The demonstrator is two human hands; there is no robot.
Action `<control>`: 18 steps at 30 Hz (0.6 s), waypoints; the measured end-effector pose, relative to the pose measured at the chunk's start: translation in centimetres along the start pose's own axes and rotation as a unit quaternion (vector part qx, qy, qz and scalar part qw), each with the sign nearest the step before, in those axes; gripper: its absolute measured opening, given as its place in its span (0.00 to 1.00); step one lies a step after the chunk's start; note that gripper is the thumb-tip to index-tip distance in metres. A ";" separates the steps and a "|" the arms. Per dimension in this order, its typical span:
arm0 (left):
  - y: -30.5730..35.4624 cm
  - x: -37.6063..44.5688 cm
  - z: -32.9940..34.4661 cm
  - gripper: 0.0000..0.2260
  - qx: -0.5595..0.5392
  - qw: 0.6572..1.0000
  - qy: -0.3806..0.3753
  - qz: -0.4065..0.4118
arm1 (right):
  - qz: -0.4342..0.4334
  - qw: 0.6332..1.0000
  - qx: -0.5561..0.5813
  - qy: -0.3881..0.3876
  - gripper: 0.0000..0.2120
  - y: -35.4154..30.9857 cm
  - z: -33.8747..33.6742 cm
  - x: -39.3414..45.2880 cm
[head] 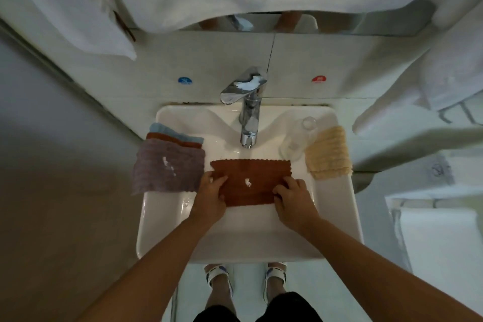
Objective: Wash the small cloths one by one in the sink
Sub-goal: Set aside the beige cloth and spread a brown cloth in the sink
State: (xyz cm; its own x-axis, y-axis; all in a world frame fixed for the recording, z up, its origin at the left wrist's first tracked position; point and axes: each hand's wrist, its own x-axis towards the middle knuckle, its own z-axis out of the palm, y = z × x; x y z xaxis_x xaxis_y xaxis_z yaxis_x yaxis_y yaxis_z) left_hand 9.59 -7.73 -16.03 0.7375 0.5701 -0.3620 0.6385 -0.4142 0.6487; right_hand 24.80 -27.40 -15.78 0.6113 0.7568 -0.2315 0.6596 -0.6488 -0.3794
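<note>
Two hands on one cloth: the left hand (212,191) and the right hand (292,195) each pinch a near corner region of the rust-brown cloth (251,180), fingers curled over its edge. So each grip is closed on that cloth, neither released. The cloth is spread flat over the basin of the white sink (162,217), directly below the spout of the chrome faucet (249,123).

Step in hand, as we judge it: start of washing this cloth. It carries a small white blob (soap or paste, we cannot tell which) near its centre. We cannot tell whether water is running; no clear stream shows.

Orientation: the cloth is a rectangle with its long axis running left to right across the basin, parallel to the sink's front rim. Its far scalloped edge points toward the faucet, its near edge toward the person.

Waiting stack on the left rim: a mauve cloth (167,167) on top (also with a white smear), an orange-brown cloth and a pale blue cloth (175,133) peeking out behind it. On the right rim lies a cream cloth (328,151), just beside a clear glass (298,138); we cannot say whether it has been washed.

Next move, our estimate: bring the two hands together to fold the cloth over the blob and rub it, keeping it low in the basin and clear of the glass.
</note>
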 end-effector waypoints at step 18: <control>14.3 -1.7 -13.6 0.12 -0.172 0.972 0.145 0.071 | -0.121 0.988 -0.066 -0.073 0.20 -0.5 -1.2 0.2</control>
State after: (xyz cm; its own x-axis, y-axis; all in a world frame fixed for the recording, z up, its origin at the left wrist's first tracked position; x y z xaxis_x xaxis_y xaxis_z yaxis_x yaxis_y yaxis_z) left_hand 14.46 -4.99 2.94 0.6880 0.7211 -0.0810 0.3868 -0.2700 0.8817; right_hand 25.11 -27.07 -14.57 0.3649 0.8885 -0.2782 0.8361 -0.4441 -0.3219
